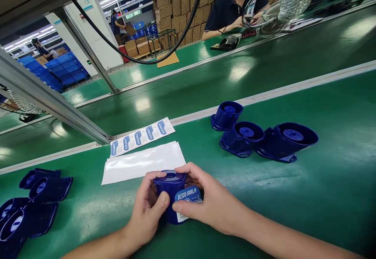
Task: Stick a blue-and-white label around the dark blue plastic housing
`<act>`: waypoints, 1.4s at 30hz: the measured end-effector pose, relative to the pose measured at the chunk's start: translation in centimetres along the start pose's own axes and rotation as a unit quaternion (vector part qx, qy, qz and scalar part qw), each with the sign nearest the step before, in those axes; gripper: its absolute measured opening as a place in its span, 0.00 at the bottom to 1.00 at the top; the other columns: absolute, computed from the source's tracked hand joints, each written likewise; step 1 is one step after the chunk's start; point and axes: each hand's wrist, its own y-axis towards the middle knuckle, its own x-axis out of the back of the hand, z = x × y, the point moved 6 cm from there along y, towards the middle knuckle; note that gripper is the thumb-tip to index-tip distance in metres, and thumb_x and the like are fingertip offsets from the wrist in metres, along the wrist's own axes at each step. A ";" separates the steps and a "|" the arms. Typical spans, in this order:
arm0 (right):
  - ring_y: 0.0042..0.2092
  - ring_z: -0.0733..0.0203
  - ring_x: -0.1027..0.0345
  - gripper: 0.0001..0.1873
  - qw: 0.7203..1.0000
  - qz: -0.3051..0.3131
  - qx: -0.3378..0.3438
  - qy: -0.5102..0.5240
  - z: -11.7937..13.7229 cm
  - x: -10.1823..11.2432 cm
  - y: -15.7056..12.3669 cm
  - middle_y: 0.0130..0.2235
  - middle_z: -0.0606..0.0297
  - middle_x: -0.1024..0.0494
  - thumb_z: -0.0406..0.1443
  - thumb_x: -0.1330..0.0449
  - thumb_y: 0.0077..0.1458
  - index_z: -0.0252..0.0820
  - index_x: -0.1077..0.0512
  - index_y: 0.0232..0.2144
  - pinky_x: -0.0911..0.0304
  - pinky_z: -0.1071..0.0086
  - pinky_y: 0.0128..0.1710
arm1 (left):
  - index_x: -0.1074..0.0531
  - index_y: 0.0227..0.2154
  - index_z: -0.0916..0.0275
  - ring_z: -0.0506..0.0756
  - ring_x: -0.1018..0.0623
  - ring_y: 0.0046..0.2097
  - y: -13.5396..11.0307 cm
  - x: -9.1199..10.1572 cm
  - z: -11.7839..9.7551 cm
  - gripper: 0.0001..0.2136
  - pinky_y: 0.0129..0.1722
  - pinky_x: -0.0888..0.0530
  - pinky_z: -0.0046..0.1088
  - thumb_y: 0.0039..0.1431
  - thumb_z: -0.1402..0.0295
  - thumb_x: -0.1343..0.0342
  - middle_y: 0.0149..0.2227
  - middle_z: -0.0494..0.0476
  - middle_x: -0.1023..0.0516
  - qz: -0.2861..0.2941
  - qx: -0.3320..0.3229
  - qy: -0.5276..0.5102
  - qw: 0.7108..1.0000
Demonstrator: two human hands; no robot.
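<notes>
A blue plastic housing (170,188) stands on the green table (308,196) in front of me. My left hand (147,210) is wrapped round its left side, thumb on the front. My right hand (211,202) holds its right side and presses a blue and white label (188,196) reading DCS2Q-5000L/H onto its wall with thumb and fingers.
A label sheet (142,136) and white backing sheets (143,162) lie just beyond the housing. Three blue housings (258,135) lie to the right, several more (29,204) at the left. A green conveyor belt (235,71) runs behind. A person (232,10) works across it.
</notes>
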 end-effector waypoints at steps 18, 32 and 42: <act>0.50 0.47 0.26 0.55 0.997 0.038 0.015 0.070 -1.7 0.1 1.0 0.53 0.55 0.23 0.39 0.22 0.42 0.45 0.41 0.69 0.28 0.55 0.51 | 0.33 0.52 0.57 0.61 0.23 0.56 -0.3 1.9 2.4 0.23 0.56 0.23 0.36 0.59 0.60 0.29 0.58 0.63 0.27 -0.076 -0.004 -0.034 0.997; 0.49 0.50 0.29 0.42 0.977 0.059 0.073 -0.190 -0.8 2.3 1.4 0.56 0.59 0.26 0.35 0.25 0.47 0.48 0.31 0.64 0.32 0.58 0.54 | 0.50 0.68 0.46 0.69 0.27 0.65 -1.0 1.6 -1.0 0.35 0.64 0.28 0.60 0.64 0.66 0.37 0.64 0.65 0.32 0.027 -0.073 0.377 0.923; 0.55 0.47 0.29 0.32 0.980 0.033 0.099 -0.170 -0.2 1.3 0.9 0.55 0.61 0.23 0.38 0.24 0.49 0.47 0.27 0.56 0.34 0.58 0.57 | 0.42 0.62 0.53 0.65 0.21 0.57 -1.2 0.7 -3.4 0.30 0.55 0.19 0.48 0.60 0.68 0.36 0.57 0.66 0.27 0.047 -0.145 0.459 0.875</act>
